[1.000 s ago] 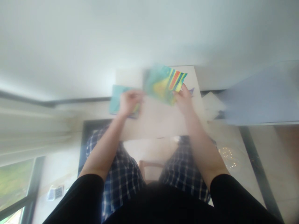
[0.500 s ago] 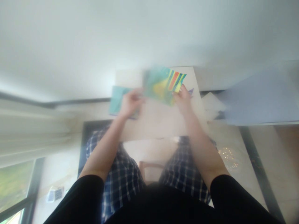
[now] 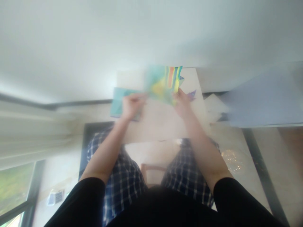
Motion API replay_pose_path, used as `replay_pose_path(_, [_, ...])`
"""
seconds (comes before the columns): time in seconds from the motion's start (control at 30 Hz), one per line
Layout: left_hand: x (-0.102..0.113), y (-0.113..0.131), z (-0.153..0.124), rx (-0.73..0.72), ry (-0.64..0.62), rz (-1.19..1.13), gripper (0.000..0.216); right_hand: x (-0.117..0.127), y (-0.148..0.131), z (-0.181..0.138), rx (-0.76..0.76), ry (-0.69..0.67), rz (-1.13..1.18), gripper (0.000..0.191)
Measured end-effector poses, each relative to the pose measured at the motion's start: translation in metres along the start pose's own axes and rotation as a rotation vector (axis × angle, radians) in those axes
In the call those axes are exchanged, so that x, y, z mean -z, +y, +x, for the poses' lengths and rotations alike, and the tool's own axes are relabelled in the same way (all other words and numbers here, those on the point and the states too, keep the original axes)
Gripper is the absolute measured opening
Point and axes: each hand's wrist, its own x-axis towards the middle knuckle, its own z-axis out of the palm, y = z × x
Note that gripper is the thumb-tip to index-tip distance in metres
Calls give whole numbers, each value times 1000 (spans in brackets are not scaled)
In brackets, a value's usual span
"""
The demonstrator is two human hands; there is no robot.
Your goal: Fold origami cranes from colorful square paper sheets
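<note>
A sheet of patterned paper (image 3: 158,87), teal with a yellow shape and coloured stripes at its right end, is held up above a small white table. My right hand (image 3: 181,100) pinches its lower right edge. At the lower left edge of the sheet, my left hand (image 3: 133,103) is closed, thumb and fingers together; haze blurs the exact contact. Under and beside the left hand lies a flat teal booklet or stack of paper (image 3: 116,102). To the right of my right hand sits a small purple pointed piece, like folded paper (image 3: 192,95). Another small dark-and-green piece (image 3: 181,80) shows behind the striped end.
The white table (image 3: 156,127) stands against a pale wall, over my knees. On the right is a large grey-white panel (image 3: 265,101) with a white pointed piece (image 3: 215,107) beside it. A bundle of tiny lights (image 3: 232,160) lies lower right. A window (image 3: 16,186) is at left.
The paper has shifted slightly left and up, its striped end turning more upright. My right hand moved a little left with it, uncovering more of the purple piece and the small piece behind.
</note>
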Motion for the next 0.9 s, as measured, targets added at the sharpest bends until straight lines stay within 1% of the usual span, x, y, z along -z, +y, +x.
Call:
replay_pose_path(0.07, [-1, 2, -1, 12, 33, -1, 29, -5, -1, -2, -1, -20, -3, 71])
replay_pose_path(0.13, [-2, 2, -1, 18, 44, 6, 29, -8, 1, -2, -14, -6, -1, 75])
replay_pose_path(0.27, [-1, 0, -2, -6, -5, 20, 31, -7, 10, 0, -12, 36, -1, 75])
replay_pose_path(0.37, [-1, 0, -2, -23, -21, 25, 31, -5, 16, 2, 3, 33, 3, 74])
replay_pose_path(0.57, [0, -1, -1, -19, -90, 52, 39, -6, 18, 0, 24, 50, -45, 69])
replay_pose_path(0.73, [-1, -5, -1, -28, -93, 61, 32, -7, 15, -1, 19, 46, -47, 70])
replay_pose_path(0.9, [-2, -5, -3, -25, -67, 39, 26, -7, 10, -2, 16, 61, -52, 68])
